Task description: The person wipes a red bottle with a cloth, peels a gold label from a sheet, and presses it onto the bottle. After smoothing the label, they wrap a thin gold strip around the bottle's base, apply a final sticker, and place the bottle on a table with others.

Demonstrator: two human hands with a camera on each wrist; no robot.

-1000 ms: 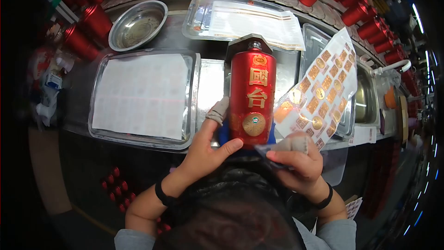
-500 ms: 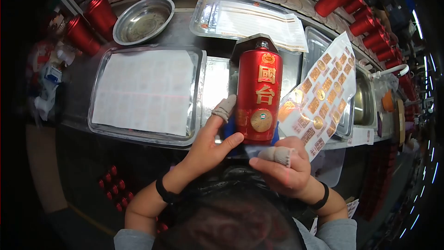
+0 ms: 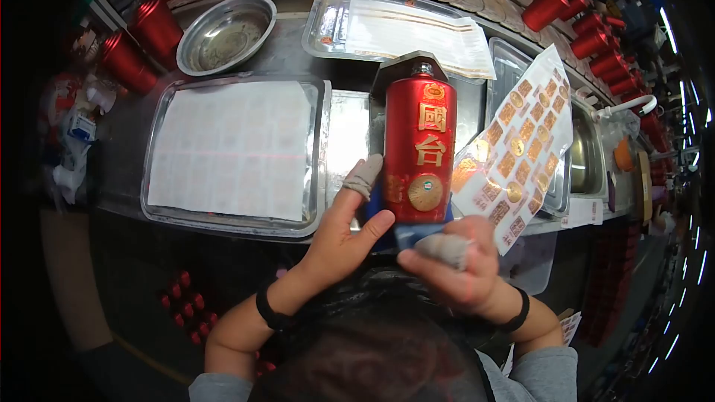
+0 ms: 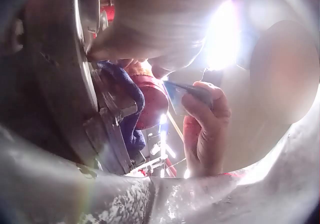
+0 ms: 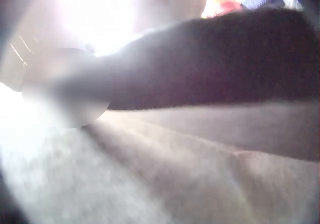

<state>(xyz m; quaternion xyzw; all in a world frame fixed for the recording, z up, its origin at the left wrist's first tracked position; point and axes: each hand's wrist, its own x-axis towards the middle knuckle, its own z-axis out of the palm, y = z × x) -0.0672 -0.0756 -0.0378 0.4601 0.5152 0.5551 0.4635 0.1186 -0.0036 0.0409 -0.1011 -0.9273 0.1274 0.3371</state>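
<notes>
Bottle (image 3: 419, 150) sits dead ahead at the counter edge, long axis running away from the person, cap far, base near. Left hand (image 3: 339, 234) is nearer: straight index and thumb brace its lower left side, not wrapped. Right hand (image 3: 454, 268) is just below the base, pinching a thin blue card (image 3: 414, 236).
</notes>
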